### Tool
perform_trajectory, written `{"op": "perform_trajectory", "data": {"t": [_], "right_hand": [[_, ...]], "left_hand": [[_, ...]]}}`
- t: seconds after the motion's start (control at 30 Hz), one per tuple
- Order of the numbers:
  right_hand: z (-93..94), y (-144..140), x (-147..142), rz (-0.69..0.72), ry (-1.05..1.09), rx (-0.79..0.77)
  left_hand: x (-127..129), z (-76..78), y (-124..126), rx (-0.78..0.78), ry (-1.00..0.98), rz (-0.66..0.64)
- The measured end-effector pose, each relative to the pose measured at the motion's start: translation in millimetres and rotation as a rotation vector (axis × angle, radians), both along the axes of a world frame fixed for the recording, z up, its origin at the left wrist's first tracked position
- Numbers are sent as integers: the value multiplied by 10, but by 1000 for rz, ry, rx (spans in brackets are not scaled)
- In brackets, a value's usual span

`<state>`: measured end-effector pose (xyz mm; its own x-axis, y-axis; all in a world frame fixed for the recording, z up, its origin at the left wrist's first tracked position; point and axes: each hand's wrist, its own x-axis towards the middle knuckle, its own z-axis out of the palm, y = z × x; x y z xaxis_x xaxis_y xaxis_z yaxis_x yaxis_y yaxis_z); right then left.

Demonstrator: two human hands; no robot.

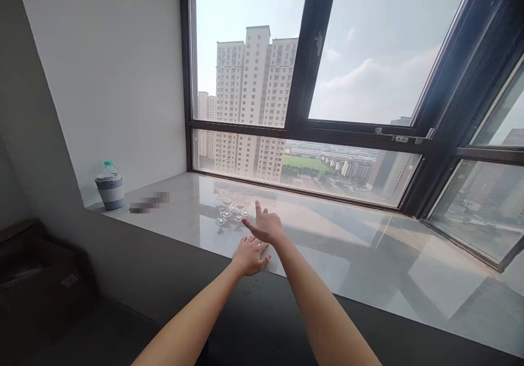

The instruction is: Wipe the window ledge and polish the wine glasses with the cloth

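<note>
Several clear stemmed glasses (231, 204) stand grouped on the glossy windowsill (176, 221). One small glass (221, 213) is at the group's near left. Low at the sill's front edge is my left hand (250, 256), its fingers spread and pointing toward the glasses. Above and beyond it, my right hand (266, 225) reaches in from the right, index finger and thumb stretched apart, close to the right side of the group. I see nothing held in either hand. Part of the left fingertips is hidden near the right hand.
A blue and white cup-shaped container (110, 192) with a green-topped bottle stands at the sill's left end by the wall. A blurred dark object (149, 202) lies beside it. The dark window frame (295, 133) borders the sill's back. A brown box (41, 279) sits low at left.
</note>
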<state>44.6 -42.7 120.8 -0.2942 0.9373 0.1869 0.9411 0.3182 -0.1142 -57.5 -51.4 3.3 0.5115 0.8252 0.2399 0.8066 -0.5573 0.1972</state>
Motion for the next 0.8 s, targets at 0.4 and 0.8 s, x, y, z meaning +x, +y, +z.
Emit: {"op": "perform_trajectory", "data": {"t": [0.4,0.8], "right_hand": [[-20,13,0,-2,9,36],[-156,-57,87,24,43,132]], "left_hand": [[8,-21,14,-4,1,15],[16,-60,46,5,9,12]]}}
